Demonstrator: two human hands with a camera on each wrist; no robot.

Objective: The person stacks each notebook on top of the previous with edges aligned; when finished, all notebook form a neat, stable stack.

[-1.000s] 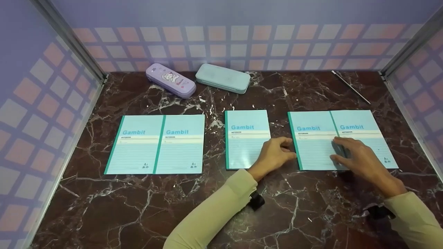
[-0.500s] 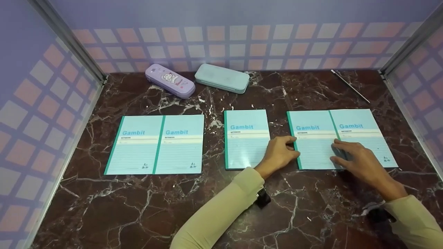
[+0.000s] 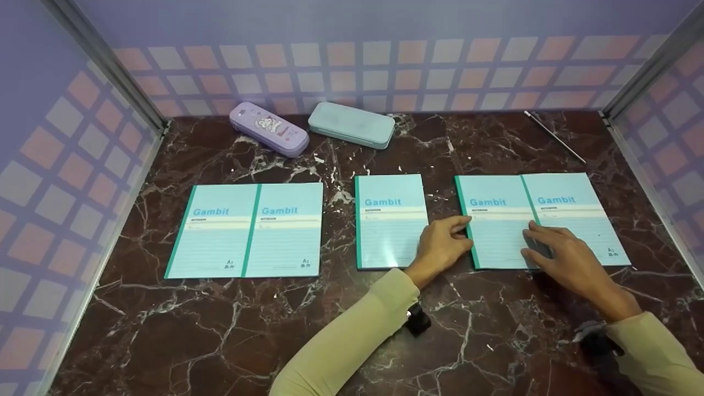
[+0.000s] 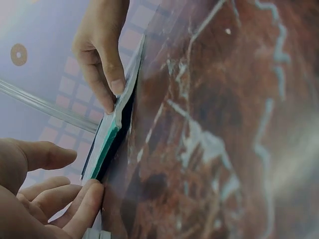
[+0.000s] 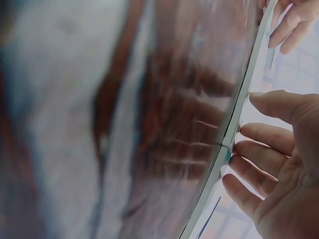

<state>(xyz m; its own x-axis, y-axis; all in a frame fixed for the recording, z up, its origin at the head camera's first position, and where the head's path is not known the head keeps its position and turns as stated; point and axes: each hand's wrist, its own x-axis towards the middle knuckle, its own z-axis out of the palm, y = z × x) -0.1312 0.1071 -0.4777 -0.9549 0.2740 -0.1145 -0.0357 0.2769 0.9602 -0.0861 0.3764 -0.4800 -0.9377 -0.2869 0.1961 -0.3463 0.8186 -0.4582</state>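
On the right lie two light-blue Gambit notebooks side by side, a left one [image 3: 495,242] and a right one [image 3: 572,203], green spines to the left. My left hand [image 3: 441,246] touches the green spine of the left one with its fingertips. My right hand [image 3: 575,264] rests its fingertips on the covers near the seam between the two; in the right wrist view its fingers [image 5: 264,154] are spread and hold nothing. A single notebook [image 3: 388,236] lies just left of my left hand, partly covered by it.
Another pair of notebooks [image 3: 220,247] lies edge to edge on the left of the dark marbled table [image 3: 236,341]. Behind stand a purple pencil case [image 3: 269,129] and a light-blue pencil case [image 3: 352,125]. A pencil [image 3: 554,136] lies back right. Panels enclose the table.
My left hand has shifted slightly right, its fingertips now against the green spine. The right hand stays almost in place, and the notebooks look unmoved apart from a small camera shift.
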